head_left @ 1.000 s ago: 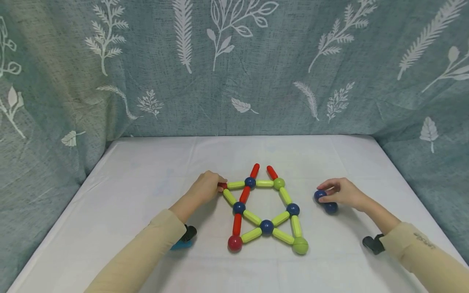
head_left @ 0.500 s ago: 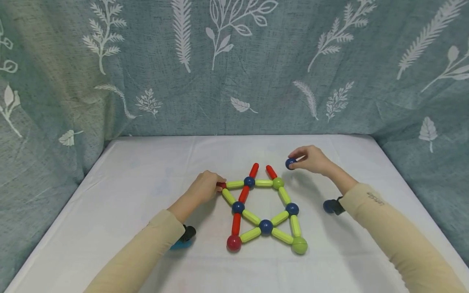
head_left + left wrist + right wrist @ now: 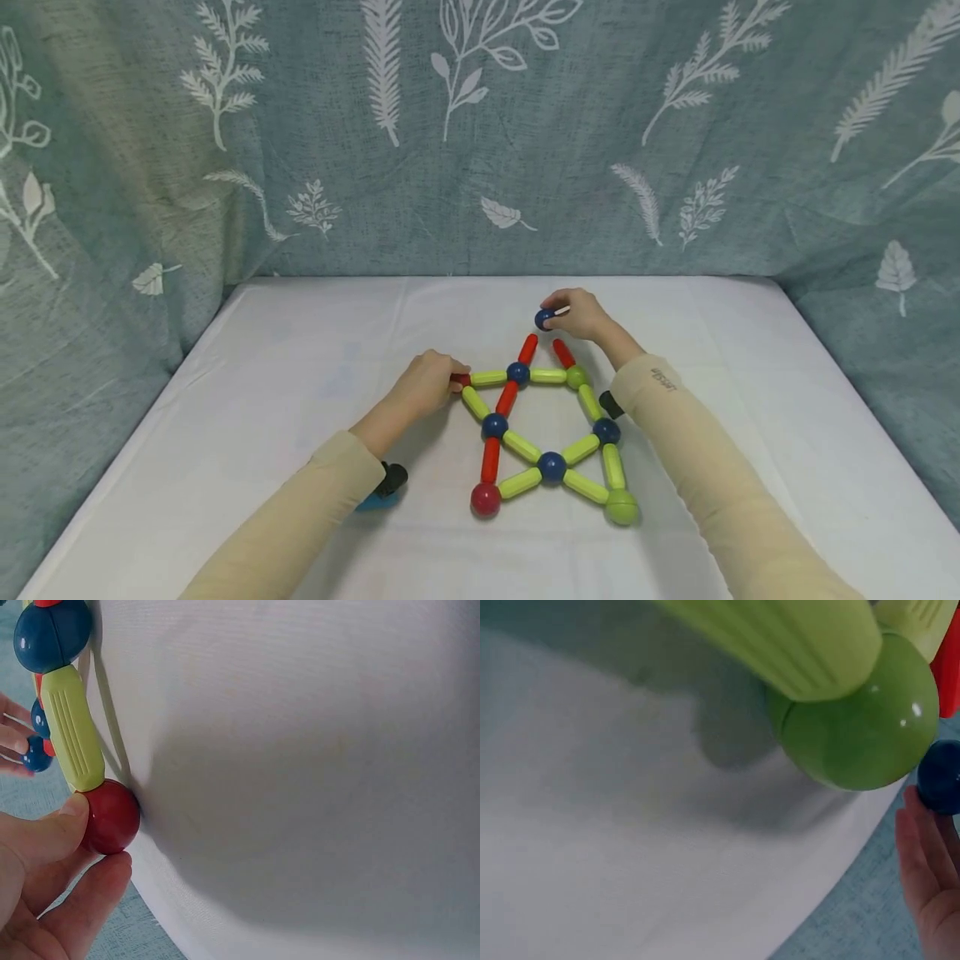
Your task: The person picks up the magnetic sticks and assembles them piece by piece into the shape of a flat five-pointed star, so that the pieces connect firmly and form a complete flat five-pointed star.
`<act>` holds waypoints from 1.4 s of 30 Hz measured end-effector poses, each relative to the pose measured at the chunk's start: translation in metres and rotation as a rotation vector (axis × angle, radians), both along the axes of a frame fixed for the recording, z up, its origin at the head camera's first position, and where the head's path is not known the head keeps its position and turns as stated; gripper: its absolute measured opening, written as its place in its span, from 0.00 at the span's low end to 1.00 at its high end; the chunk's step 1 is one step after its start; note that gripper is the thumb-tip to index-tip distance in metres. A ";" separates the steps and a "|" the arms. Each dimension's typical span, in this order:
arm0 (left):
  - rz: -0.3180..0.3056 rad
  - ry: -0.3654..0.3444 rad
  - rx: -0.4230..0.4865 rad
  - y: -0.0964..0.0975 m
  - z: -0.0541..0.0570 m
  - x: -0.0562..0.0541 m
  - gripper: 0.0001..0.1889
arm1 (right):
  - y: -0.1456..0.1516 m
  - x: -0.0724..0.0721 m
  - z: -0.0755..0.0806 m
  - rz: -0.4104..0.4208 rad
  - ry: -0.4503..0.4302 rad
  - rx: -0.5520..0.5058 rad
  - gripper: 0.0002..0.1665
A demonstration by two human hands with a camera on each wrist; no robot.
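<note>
A flat star-like frame of yellow-green rods [image 3: 519, 447], red rods [image 3: 491, 460] and coloured balls lies on the white table. At its left corner my left hand [image 3: 427, 385] pinches a red ball [image 3: 112, 816] between thumb and fingers; a yellow-green rod [image 3: 73, 731] joins that ball. At the far end my right hand [image 3: 583, 317] holds a blue ball [image 3: 544, 319] by its fingertips. That ball is close to the tips of two red rods, which lean towards each other. In the right wrist view the blue ball [image 3: 941, 777] shows beyond a large green ball [image 3: 859, 716].
A red ball [image 3: 485, 500] and a green ball [image 3: 622, 507] form the near corners of the frame. My right forearm [image 3: 697, 450] passes over the table just right of the frame. A patterned green-blue cloth [image 3: 495, 167] hangs behind the table [image 3: 225, 417].
My right hand has carried one blue ball from the right side of the table up and left to the frame's far tip. The left hand keeps its pinch on the red ball.
</note>
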State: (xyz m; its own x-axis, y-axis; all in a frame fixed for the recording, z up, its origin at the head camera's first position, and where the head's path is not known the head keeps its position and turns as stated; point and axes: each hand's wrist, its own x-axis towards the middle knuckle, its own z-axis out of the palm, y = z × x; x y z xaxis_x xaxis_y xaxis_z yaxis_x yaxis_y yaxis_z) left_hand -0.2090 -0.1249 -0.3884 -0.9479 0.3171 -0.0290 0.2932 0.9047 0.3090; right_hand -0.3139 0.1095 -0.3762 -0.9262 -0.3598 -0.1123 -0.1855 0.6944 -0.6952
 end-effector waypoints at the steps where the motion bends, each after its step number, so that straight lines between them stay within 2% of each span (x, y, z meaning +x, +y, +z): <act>1: -0.004 0.005 0.001 0.000 0.000 0.000 0.15 | -0.002 0.000 0.000 0.005 -0.002 0.010 0.17; 10: -0.017 0.030 0.003 0.000 0.000 0.001 0.14 | -0.011 0.001 0.002 0.059 -0.016 0.101 0.17; 17: -0.001 0.011 0.002 0.001 0.000 0.003 0.14 | -0.006 -0.002 -0.001 0.075 -0.048 0.161 0.18; 23: -0.007 0.022 -0.007 0.002 0.001 0.004 0.13 | -0.002 -0.001 -0.004 0.082 -0.076 0.155 0.18; 29: -0.008 0.023 0.004 0.002 0.001 0.003 0.13 | 0.000 0.001 -0.004 0.040 -0.135 0.097 0.19; 35: -0.034 0.054 0.009 0.001 -0.001 0.002 0.13 | 0.000 0.003 -0.003 0.009 -0.177 0.054 0.19; 39: -0.035 0.053 0.004 0.001 0.000 0.002 0.13 | -0.001 0.003 -0.003 0.017 -0.190 0.072 0.20; 42: -0.024 0.041 -0.004 0.000 0.001 0.002 0.13 | -0.001 0.006 -0.001 0.055 -0.202 0.121 0.23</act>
State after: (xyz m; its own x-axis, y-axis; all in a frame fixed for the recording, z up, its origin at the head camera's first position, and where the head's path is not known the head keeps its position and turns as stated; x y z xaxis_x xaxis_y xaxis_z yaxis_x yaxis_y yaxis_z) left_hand -0.2073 -0.1246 -0.3879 -0.9403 0.3401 0.0085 0.3276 0.8982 0.2930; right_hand -0.3081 0.1081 -0.3776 -0.8602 -0.3814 -0.3384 -0.0909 0.7677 -0.6343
